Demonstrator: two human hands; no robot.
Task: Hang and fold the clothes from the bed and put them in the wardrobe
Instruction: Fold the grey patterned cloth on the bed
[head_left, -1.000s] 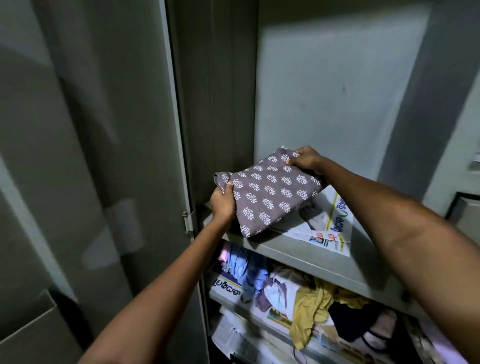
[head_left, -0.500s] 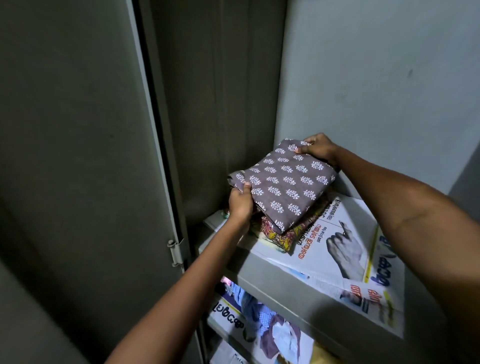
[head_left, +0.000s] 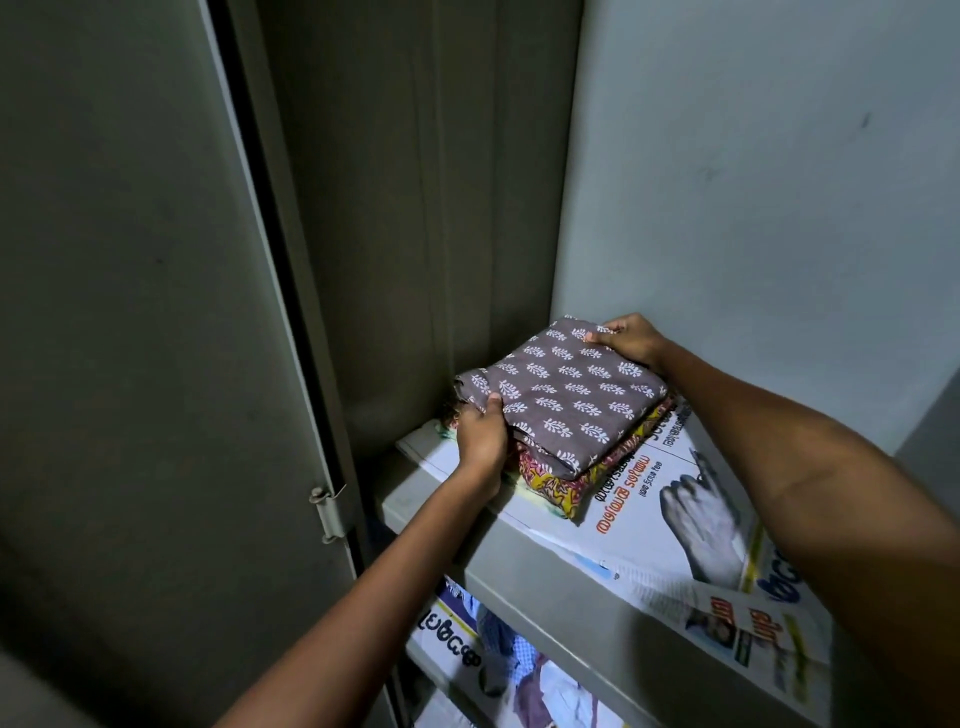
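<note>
The left hand (head_left: 480, 441) grips the near-left corner of the folded grey cloth (head_left: 566, 397), thumb on top; the right hand (head_left: 631, 340) pinches its far corner. The cloth lies on a red-yellow fold (head_left: 558, 483), on newspaper (head_left: 675, 525) lining the wardrobe shelf (head_left: 519, 561).

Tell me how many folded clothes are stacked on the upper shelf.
2 that I can see: the grey leaf-print cloth on top, held by both hands, and the red-yellow patterned cloth directly under it. More may be hidden beneath.

Folded garment (head_left: 566, 395): matt brown cotton-like cloth, white leaf print. Under it, a red-and-yellow patterned cloth (head_left: 563, 486), also matt. Beneath both, printed newspaper (head_left: 675, 519) lines a smooth, dull grey painted-metal shelf (head_left: 519, 566).
</note>
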